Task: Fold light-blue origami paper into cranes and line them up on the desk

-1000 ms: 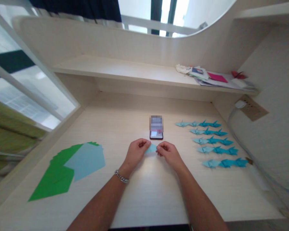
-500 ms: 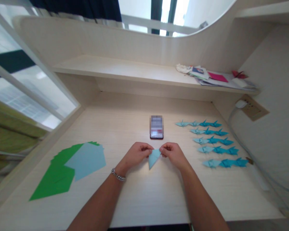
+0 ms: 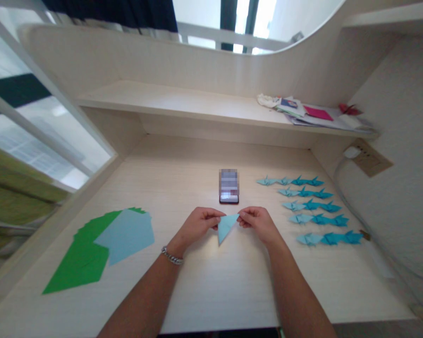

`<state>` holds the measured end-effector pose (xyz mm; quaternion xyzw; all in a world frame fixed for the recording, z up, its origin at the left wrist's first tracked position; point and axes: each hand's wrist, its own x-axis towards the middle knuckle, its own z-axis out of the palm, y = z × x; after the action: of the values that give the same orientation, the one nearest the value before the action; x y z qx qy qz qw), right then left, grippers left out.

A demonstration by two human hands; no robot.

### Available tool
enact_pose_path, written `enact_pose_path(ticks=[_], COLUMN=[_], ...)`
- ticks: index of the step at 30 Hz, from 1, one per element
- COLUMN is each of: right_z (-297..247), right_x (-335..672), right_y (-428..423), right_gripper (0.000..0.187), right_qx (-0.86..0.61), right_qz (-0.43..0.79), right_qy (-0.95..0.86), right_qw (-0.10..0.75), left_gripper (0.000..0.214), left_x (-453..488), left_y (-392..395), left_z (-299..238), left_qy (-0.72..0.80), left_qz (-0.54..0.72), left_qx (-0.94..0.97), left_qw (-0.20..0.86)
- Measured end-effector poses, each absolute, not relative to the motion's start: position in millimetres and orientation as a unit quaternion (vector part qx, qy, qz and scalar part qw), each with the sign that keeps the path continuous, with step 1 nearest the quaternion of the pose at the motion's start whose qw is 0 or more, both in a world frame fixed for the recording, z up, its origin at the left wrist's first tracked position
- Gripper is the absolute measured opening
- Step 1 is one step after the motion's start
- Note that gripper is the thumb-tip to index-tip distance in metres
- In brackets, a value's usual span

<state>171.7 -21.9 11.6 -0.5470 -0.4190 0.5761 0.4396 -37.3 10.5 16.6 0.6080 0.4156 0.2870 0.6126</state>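
Note:
A light blue piece of origami paper (image 3: 226,227), folded to a triangle with one point toward me, is held up between my hands. My left hand (image 3: 203,222) pinches its upper left corner, thumb and fingers closed. At the upper right corner, my right hand (image 3: 258,222) grips the paper's tip between thumb and fingertips. A phone (image 3: 229,186) lies just beyond the paper, its screen lit and partly blurred. Whether the paper's lower point touches the desk I cannot tell.
Rows of folded blue paper cranes (image 3: 312,218) lie on the right of the desk (image 3: 183,164). Fanned green sheets (image 3: 81,256) and light blue sheets (image 3: 130,234) rest at left. Papers (image 3: 319,112) sit on the shelf (image 3: 183,101). A cable (image 3: 359,218) runs from the wall socket (image 3: 372,158).
My right hand has moved slightly right, out to the paper's upper right tip. The paper now shows a wider, sharper triangle. My left hand has stayed nearly in place.

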Motion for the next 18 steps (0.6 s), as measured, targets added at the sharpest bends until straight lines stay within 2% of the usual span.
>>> enact_pose_path(ticks=[4, 11, 18], right_z=[13.0, 10.4, 14.7], right_x=[172.7, 159.7, 160.8], right_y=[-21.8, -22.7, -22.2], right_gripper=[0.034, 0.035, 0.03], right_qx=[-0.554, -0.536, -0.544], right_qz=[0.559, 0.57, 0.578], right_qy=[-0.4, -0.435, -0.398], right_qw=[0.47, 0.445, 0.46], left_gripper=[0.023, 0.03, 0.034], left_x=[-37.9, -34.5, -34.3], left_y=[12.1, 10.0, 9.3], left_z=[16.8, 15.2, 18.4], left_qy=[0.421, 0.41, 0.395], left_qz=[0.301, 0.313, 0.312], left_qx=[0.604, 0.591, 0.581], left_qw=[0.606, 0.62, 0.639])
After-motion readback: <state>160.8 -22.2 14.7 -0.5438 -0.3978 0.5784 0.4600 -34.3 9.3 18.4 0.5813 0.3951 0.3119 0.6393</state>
